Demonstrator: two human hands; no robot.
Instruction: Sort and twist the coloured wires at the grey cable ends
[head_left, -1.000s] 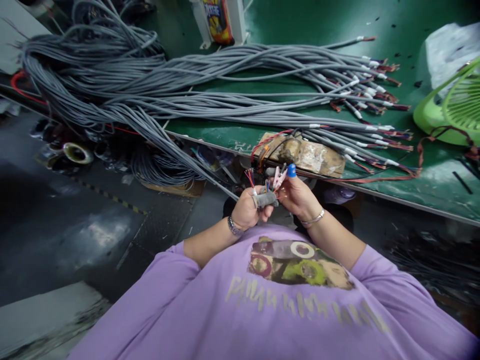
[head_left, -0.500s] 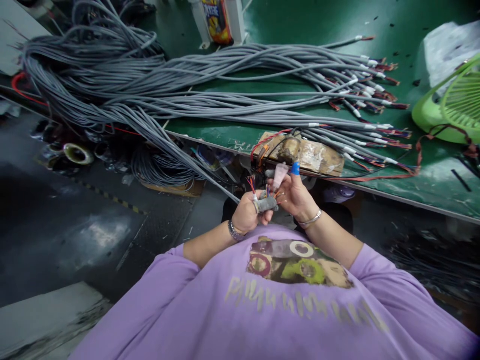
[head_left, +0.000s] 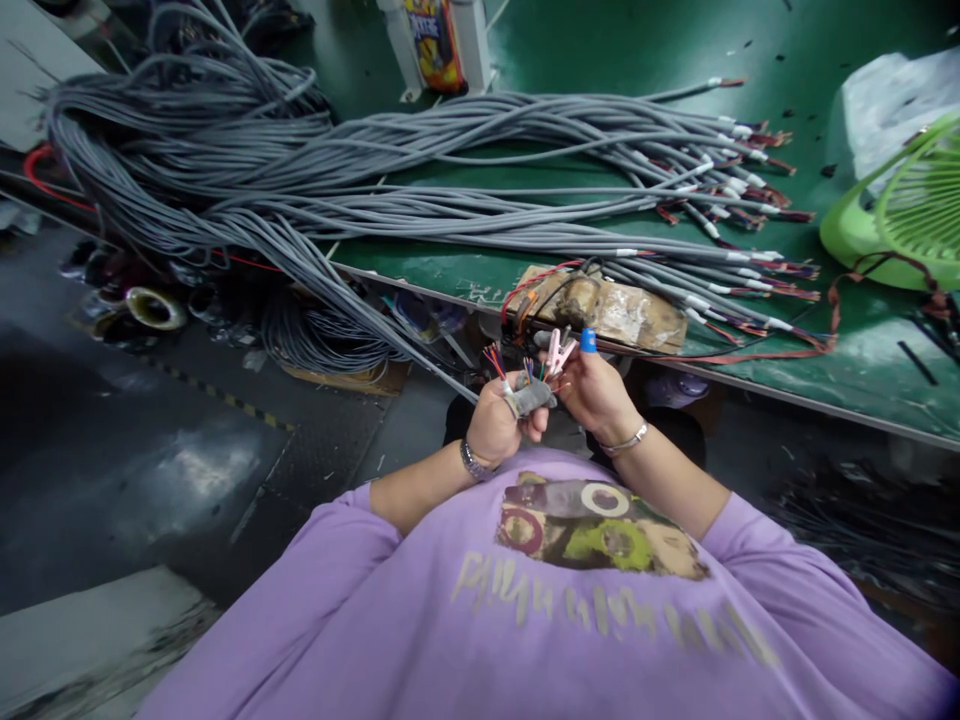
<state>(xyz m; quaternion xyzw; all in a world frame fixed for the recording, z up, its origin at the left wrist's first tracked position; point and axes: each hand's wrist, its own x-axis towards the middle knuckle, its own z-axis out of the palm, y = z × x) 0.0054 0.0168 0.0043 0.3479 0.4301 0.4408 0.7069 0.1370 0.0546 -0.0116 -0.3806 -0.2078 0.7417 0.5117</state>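
Observation:
My left hand (head_left: 493, 428) is closed around the end of a grey cable (head_left: 439, 370) and a short grey, fuzzy-looking piece (head_left: 532, 397). Thin coloured wires (head_left: 495, 360) fan upward beside that thumb. More fine wires rise from the grey piece between the hands. My right hand (head_left: 600, 402) is closed beside it, with a blue cover (head_left: 588, 340) on the raised thumb. A pink clip (head_left: 557, 355) like a clothes peg is at its fingers, its two arms spread in a V. The right fingertips are partly hidden, as is the clip's lower end.
A thick bundle of grey cables (head_left: 420, 140) lies along the green table (head_left: 600, 45), stripped ends to the right. A worn cardboard-coloured block (head_left: 626, 310) sits at its edge. At right stand a green fan (head_left: 862, 235) and a plastic bag (head_left: 889, 105). Coiled cable (head_left: 322, 340) lies below.
The pink clip has turned, so its two arms now show apart where one broad side showed before. My right thumb has shifted slightly left and down; my left hand stays nearly in place.

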